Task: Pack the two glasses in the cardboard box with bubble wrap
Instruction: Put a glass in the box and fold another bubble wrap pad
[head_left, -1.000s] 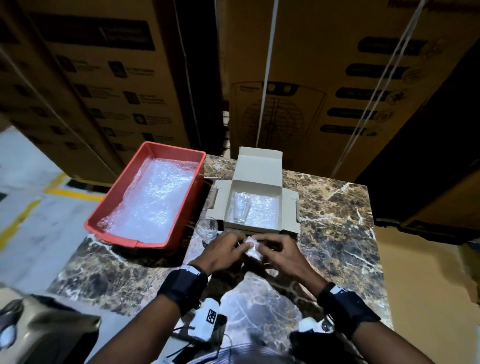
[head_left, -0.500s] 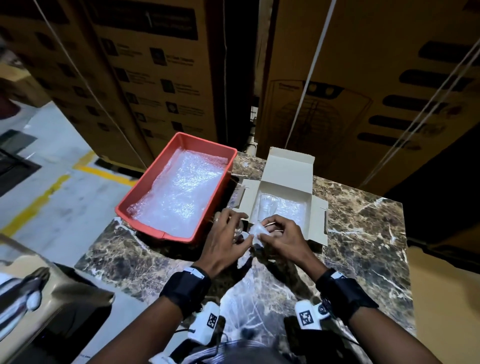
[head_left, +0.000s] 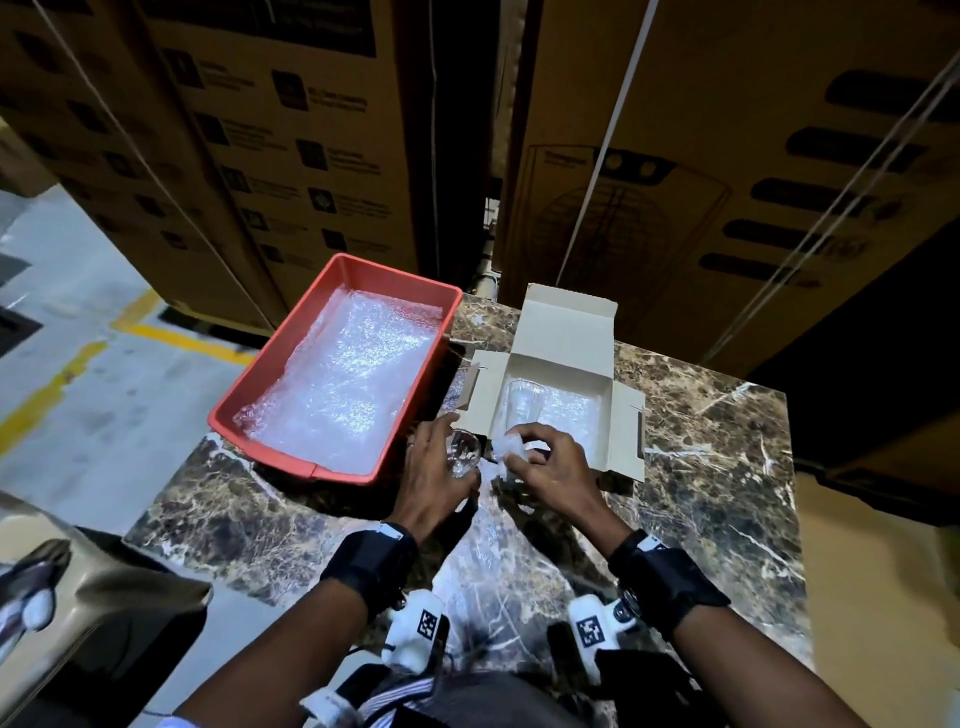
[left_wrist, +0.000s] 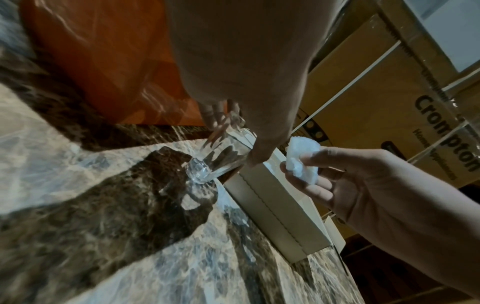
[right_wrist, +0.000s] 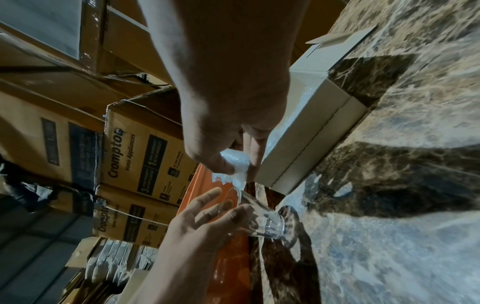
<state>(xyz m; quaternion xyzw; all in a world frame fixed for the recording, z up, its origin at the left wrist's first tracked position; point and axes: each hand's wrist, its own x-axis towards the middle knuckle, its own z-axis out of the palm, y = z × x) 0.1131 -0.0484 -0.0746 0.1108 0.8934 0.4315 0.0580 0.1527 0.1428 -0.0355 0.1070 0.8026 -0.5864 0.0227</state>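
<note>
On the marble tabletop (head_left: 701, 457), going left to right: a red tray (head_left: 260, 387) lined with bubble wrap (head_left: 337, 384) sits at the left. Just beside its near corner, the left hand (head_left: 431, 488) curls its fingers around a clear glass (head_left: 464, 457), tilted, base touching the marble. Next, the right hand (head_left: 550, 478) pinches a crumpled wad of bubble wrap (head_left: 511, 449) right at that glass's rim. Beyond it, the open cardboard box (head_left: 621, 431) already holds the other glass (head_left: 524, 408) on a bubble-wrap lining. The step in hand looks like stuffing the second glass. Next, the wad should go into the mouth, then the glass into the box's free right side.
</note>
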